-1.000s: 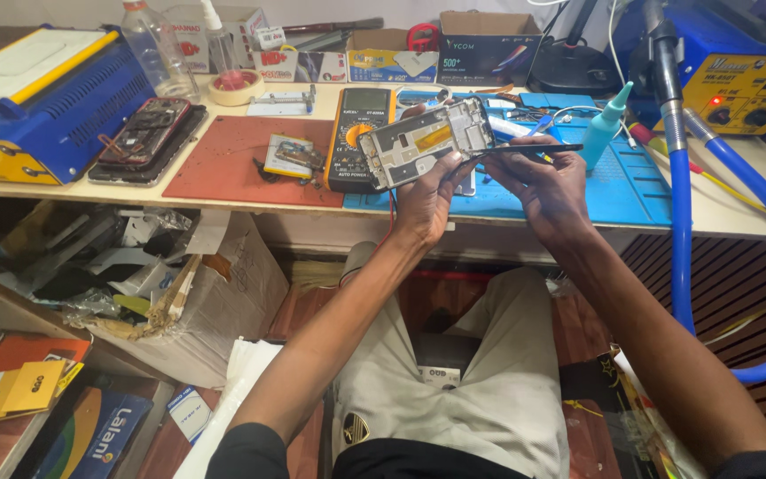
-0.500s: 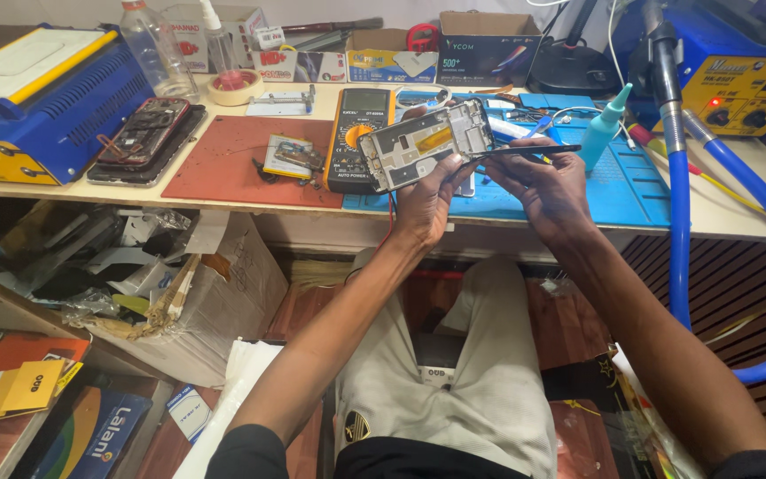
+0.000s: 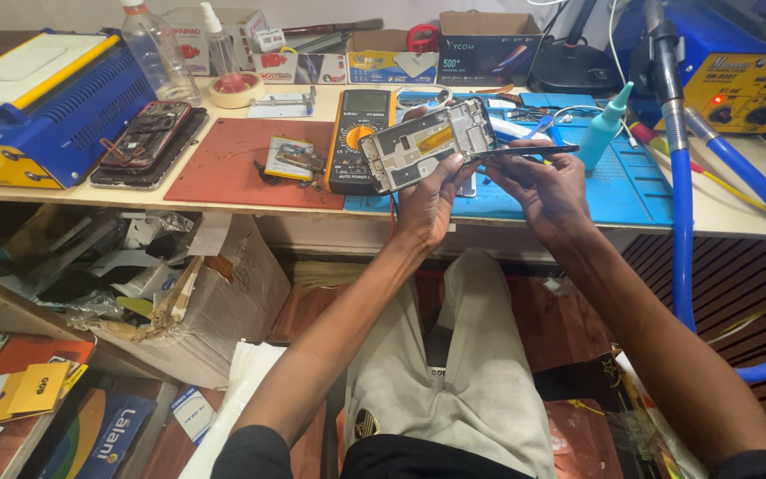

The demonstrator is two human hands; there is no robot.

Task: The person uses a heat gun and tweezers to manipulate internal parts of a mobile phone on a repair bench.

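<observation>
Two bare hands meet above the near edge of the workbench (image 3: 223, 200), over the person's lap. The left hand (image 3: 425, 200) grips an opened phone frame (image 3: 427, 142) by its near edge, thumb and fingers closed around it, and holds it tilted with its inner side facing up. The frame covers part of the yellow-dialled meter (image 3: 358, 142) behind it, and the palm hides the frame's lower corner. The right hand (image 3: 538, 186) is closed on a thin dark tool (image 3: 525, 151), whose tip lies against the right end of the frame; which kind of tool it is cannot be made out. Both forearms rise from the bottom of the view, elbows bent, the right one cut off at the lower right corner. Far left on the bench, a second stripped phone (image 3: 145, 135) rests beside a blue machine (image 3: 37, 106). A teal squeeze bottle (image 3: 603, 133) stands on the blue mat (image 3: 631, 191), just right of the hands.
</observation>
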